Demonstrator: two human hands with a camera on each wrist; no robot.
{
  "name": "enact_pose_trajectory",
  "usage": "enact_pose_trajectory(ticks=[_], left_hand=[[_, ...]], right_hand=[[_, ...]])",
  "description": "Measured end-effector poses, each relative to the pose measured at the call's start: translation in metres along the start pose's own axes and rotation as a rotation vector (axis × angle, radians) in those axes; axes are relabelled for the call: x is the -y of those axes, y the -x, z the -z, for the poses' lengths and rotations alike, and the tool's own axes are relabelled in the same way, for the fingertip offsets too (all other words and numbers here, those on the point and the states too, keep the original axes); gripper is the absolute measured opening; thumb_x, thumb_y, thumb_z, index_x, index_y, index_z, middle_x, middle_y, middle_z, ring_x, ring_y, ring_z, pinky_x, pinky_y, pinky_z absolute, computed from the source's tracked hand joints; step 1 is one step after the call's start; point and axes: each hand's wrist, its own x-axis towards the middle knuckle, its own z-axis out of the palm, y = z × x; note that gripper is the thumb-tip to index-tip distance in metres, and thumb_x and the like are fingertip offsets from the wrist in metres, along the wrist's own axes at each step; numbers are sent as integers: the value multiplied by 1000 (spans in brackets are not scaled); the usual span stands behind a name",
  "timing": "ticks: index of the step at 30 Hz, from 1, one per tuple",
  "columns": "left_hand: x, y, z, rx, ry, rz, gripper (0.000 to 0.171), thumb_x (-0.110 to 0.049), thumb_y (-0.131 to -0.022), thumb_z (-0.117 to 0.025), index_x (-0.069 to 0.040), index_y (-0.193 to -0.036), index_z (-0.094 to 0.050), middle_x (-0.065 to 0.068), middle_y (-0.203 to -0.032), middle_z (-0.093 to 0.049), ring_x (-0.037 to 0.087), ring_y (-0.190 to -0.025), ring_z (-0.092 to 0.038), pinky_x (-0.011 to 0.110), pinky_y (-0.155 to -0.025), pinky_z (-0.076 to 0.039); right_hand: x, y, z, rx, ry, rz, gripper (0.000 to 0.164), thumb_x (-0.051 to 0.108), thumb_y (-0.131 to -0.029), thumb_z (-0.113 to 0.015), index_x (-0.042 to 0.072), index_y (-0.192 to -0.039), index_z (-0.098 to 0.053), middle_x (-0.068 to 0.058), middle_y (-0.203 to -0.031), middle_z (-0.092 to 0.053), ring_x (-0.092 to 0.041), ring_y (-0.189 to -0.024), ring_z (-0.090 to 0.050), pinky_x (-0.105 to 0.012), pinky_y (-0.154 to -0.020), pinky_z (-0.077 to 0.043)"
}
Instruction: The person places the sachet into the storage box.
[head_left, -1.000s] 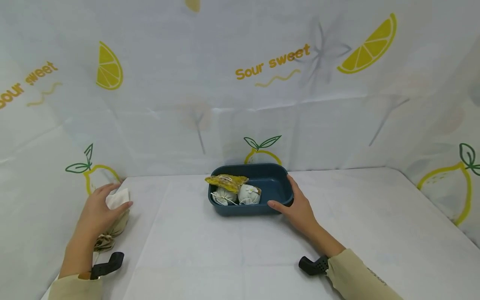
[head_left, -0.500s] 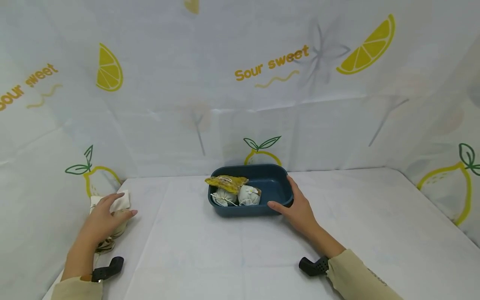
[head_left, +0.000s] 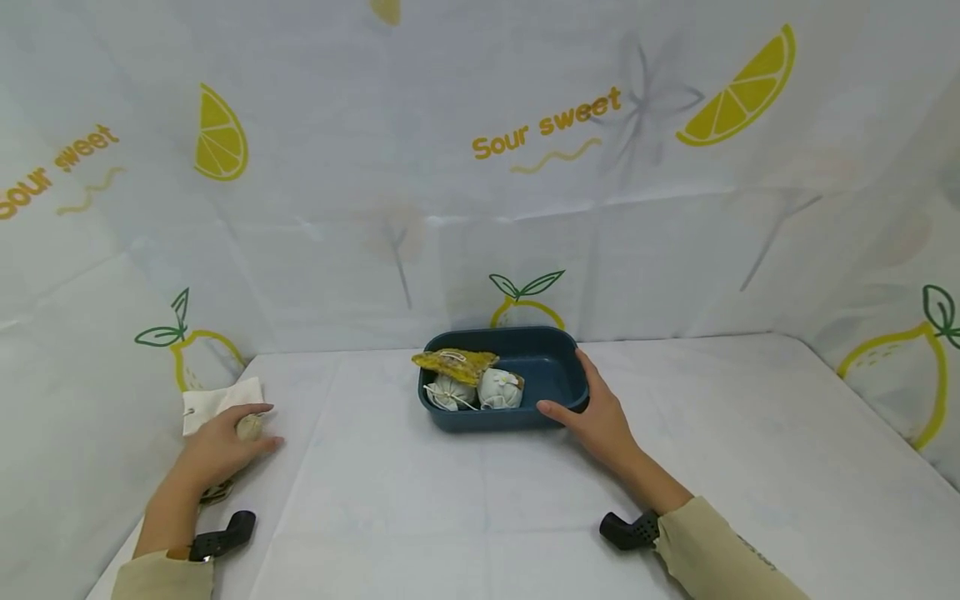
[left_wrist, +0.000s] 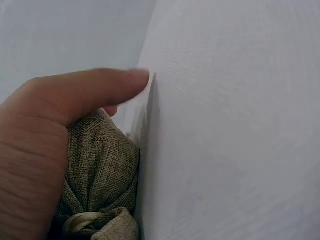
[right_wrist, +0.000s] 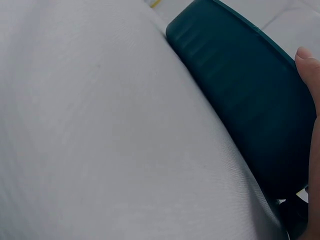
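My left hand (head_left: 221,450) reaches over a tan burlap pouch (head_left: 250,427) at the table's left side, thumb and fingers spread around it. In the left wrist view, the pouch (left_wrist: 102,165) shows a knotted tie below the straight thumb (left_wrist: 107,87); firm contact is not evident. My right hand (head_left: 600,421) grips the right end of a dark blue rectangular bin (head_left: 480,421), thumb over its front rim. Inside the bin's left half are two pale tied pouches, one plain (head_left: 448,393) and one with a small flower (head_left: 500,388), and a yellow patterned sachet (head_left: 455,364) on top.
A white piece of cloth (head_left: 201,407) lies just behind my left hand, against the left wall covering. White cloth covers the table (head_left: 390,500). A lemon-printed white sheet (head_left: 337,275) hangs behind it. Black wrist devices (head_left: 225,535) sit on both forearms.
My left hand has moved lower and slightly right over the burlap pouch, uncovering more of the white cloth. The right hand and bin have stayed in place.
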Motion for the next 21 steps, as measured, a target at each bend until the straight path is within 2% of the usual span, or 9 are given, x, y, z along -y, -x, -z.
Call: enact_pose_trajectory(ticks=[3, 5, 8, 10, 13, 21], left_hand=[[0, 2, 0, -23, -2, 4, 53, -36, -90, -73, -7, -133, -62, 33, -139, -55, 50, -118, -55, 62, -91, -48], [0, 2, 0, -45, -5, 18, 44, -29, -90, -70, -7, -128, -66, 32, -131, -60, 43, -106, -60, 51, -83, -51], [-1, 2, -1, -77, -8, 38, 34, -22, -89, -66, -7, -119, -70, 28, -117, -67, 33, -91, -60, 36, -71, -46], [-1, 2, -2, -92, -11, 37, 30, -20, -88, -66, -7, -114, -72, 25, -109, -70, 30, -88, -61, 31, -68, -43], [-1, 1, -3, -101, -16, 32, 26, -19, -87, -66, -8, -109, -73, 23, -105, -71, 29, -86, -62, 31, -67, -43], [-11, -1, -7, -104, 6, 31, 28, -18, -87, -66, -7, -112, -73, 24, -111, -70, 31, -91, -62, 32, -71, -44]], right_hand=[[1, 0, 0, 2, 5, -3, 104, 49, -88, -74, 15, -164, -12, -18, -169, -21, -41, -155, -23, -64, -121, -26], [1, 0, 1, 2, 3, -3, 104, 49, -88, -74, 15, -164, -12, -18, -169, -21, -41, -155, -23, -64, -121, -26], [2, 1, 1, 1, 5, 0, 104, 49, -88, -74, 15, -164, -12, -18, -169, -20, -41, -155, -23, -64, -121, -26], [2, 1, 1, 2, 5, -1, 104, 49, -88, -74, 15, -164, -12, -18, -169, -20, -41, -155, -23, -64, -121, -26], [1, 2, 1, 4, 4, -4, 104, 49, -88, -74, 15, -164, -12, -18, -169, -20, -42, -155, -23, -64, -121, -26], [0, 0, -1, -1, 0, -2, 106, 50, -86, -75, 15, -164, -13, -17, -169, -20, -42, -154, -24, -64, -120, -26]])
